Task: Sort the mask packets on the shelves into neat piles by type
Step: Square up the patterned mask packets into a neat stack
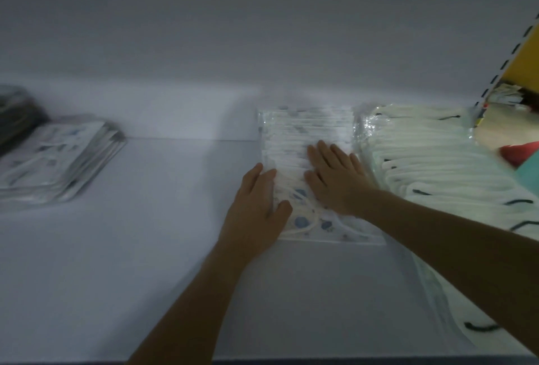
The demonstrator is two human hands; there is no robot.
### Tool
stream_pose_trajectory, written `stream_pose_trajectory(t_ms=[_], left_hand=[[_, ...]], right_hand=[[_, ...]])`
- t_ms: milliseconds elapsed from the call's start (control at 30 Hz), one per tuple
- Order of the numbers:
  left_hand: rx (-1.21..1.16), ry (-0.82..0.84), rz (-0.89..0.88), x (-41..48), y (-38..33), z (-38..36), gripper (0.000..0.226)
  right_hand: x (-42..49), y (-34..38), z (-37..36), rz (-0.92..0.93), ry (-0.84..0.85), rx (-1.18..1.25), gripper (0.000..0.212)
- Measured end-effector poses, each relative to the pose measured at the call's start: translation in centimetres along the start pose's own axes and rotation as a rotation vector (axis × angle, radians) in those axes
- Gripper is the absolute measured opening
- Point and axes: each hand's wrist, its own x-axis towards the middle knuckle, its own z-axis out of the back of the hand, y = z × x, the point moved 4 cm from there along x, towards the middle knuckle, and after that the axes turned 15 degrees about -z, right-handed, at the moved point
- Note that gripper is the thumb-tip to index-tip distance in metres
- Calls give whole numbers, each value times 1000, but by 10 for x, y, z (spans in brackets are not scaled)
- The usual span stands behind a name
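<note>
A row of clear packets with blue-patterned white masks (306, 134) lies on the white shelf (163, 218), running back toward the rear wall. My left hand (256, 207) rests against the row's left edge, fingers straight and thumb on the top packet. My right hand (335, 175) lies flat on top of the row with its fingers spread. Directly to the right sits a long overlapping row of plain white mask packets with dark ear loops (443, 166). At the far left lies another pile of blue-patterned packets (55, 157).
A dark pile of packets (17, 113) sits at the far left behind the patterned pile. A slotted shelf upright (507, 58) with a yellow panel stands at the right. Red and teal items (522, 154) show beyond it. The shelf's front edge (320, 360) runs along the bottom.
</note>
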Motion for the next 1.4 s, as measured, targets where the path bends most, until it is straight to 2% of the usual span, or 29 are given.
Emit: stream_pose_trajectory(t_ms=[67,200,333,400,500,667,800,933,1100,1200,1300,1400], left_hand=[[18,5,-5,0,0,0,71],[35,29,-19,0,-1,-2,65],[30,23,-18,-1,-4,0,66],[-14,-14,-9,-1,-4,1,58],[-107,-76,19,-2,-2,4,60],[-228,-206,126,-15,4,17,62],[-432,-332,162,-55,10,49,52],[-135,-384,11,-99,41,129,55],[345,-258,118,-121,123,222,66],[433,-168,175,-124,161,240,63],[413,-49,237,-136,187,231,61],[419,-84,195,-141,193,227,67]], right_hand=[[2,2,3,-5,-10,20,57],[21,8,22,16,-88,21,58],[33,9,18,-6,21,-51,57],[28,11,20,-5,-33,-5,57],[13,24,25,68,-99,26,57],[-17,65,13,222,-8,63,57],[-33,124,9,278,22,271,58],[-51,210,9,329,140,473,61],[-62,302,-2,281,219,553,65],[-61,329,-7,141,283,763,69],[-59,337,-11,-48,366,971,73],[-53,340,-14,-124,389,1090,74]])
